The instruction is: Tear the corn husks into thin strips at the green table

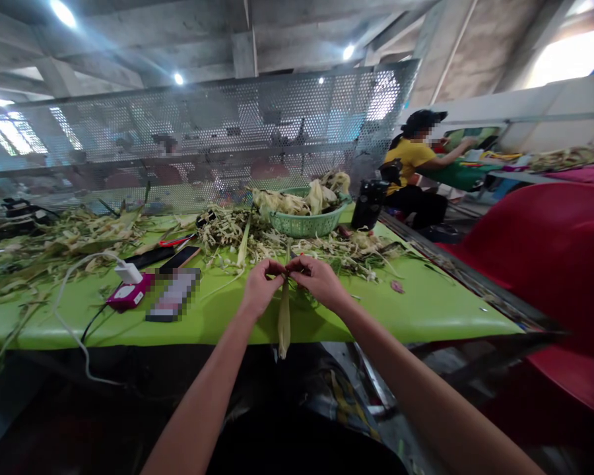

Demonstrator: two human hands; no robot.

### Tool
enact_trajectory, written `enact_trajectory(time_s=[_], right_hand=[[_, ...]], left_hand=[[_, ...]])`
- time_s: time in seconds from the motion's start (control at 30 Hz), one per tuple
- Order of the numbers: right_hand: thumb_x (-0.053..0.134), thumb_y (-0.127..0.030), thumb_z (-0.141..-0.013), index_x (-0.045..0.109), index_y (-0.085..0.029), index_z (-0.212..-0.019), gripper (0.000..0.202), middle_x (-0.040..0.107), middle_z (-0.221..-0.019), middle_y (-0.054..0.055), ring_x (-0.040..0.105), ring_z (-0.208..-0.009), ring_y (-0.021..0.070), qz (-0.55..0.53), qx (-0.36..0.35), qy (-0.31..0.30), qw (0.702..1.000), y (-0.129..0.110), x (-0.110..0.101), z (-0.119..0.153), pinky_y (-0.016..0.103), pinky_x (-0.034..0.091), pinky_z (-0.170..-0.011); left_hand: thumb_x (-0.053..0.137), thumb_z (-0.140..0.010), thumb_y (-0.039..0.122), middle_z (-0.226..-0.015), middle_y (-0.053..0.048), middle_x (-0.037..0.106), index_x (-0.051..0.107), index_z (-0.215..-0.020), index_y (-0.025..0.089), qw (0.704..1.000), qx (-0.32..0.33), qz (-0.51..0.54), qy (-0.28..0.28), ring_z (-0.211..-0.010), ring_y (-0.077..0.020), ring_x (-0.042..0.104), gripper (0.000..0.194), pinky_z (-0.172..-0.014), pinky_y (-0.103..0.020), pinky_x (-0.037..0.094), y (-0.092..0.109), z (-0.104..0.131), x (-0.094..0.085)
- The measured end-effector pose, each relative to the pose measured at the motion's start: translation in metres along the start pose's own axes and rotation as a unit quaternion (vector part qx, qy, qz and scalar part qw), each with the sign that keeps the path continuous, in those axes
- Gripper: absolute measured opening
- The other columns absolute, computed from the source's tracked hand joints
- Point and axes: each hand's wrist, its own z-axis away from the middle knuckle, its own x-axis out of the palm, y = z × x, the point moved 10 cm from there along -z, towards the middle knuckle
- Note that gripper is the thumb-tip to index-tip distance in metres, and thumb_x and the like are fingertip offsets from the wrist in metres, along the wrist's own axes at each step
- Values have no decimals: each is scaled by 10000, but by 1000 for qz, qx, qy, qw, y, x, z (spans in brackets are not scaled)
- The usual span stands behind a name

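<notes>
Near the front edge of the green table [416, 310], a pale corn husk [284, 323] hangs down between my hands. My left hand [263, 287] pinches it near its upper end. My right hand [317, 280] is closed on the same spot, fingertips almost meeting those of the left. A narrow greenish tip of the husk sticks up above the fingers. What exactly lies between the fingertips is too small to make out. Just beyond my hands, loose husk scraps [228, 231] are heaped on the table.
Behind the scraps stands a green basket [307, 225] of husks, with a black container [369, 204] beside it. To the left lie a phone [174, 297], a purple power block [129, 293] and a white cable [62, 297]. A red chair [549, 244] is at right; a person [410, 161] sits beyond.
</notes>
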Motion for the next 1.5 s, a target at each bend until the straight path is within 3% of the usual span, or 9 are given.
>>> enact_trajectory(time_s=[0.23,0.4,0.6,0.77,1.03,1.3,1.5], right_hand=[[633,-301,-699,641,-161,-852,208,634,-709,11,529,-562,112,-93,52,20,994,16,5,2,228,441,-505],[615,-346,-726,630,-160,-797,200,608,-673,3,501,-512,95,-97,47,36,994,13,4,0,219,427,-466],[589,-280,-716,651,-166,-925,247,582,-621,-24,461,-459,85,-85,32,39,995,11,2,-5,209,376,-433],[580,-286,-723,692,-169,-907,245,546,-577,-41,423,-445,68,-92,33,-5,995,5,8,-6,200,364,-451],[685,-305,-636,629,-154,-761,203,571,-614,-37,475,-479,71,-160,57,-26,985,13,10,-9,204,395,-457],[600,-236,-659,528,-182,-722,110,568,-554,-45,514,-429,85,-155,76,9,985,9,-2,-6,208,383,-444],[611,-207,-629,536,-183,-723,123,540,-537,-56,489,-431,81,-172,67,31,982,6,-7,-4,210,383,-449]], left_hand=[[546,-739,79,-868,-48,652,642,-901,201,984,92,-140,66,-785,-167,582,225,-775,-314,444,25,7,-3],[522,-756,75,-855,-46,634,629,-856,206,971,106,-188,98,-792,-178,564,197,-795,-323,427,32,12,-3],[506,-777,77,-878,-47,593,614,-856,210,973,115,-179,88,-826,-177,546,188,-784,-308,427,33,13,-3],[539,-772,93,-869,-41,565,643,-814,211,976,134,-144,98,-817,-163,539,163,-770,-283,431,39,14,-7],[585,-775,155,-835,-38,595,653,-805,202,984,127,-97,83,-789,-153,555,89,-751,-279,445,31,12,-9],[594,-771,199,-808,-44,647,652,-829,172,993,70,-54,81,-743,-149,587,87,-727,-288,460,10,9,-16],[616,-759,222,-790,-46,654,646,-833,156,996,31,-32,79,-732,-145,603,105,-722,-283,470,4,8,-18]])
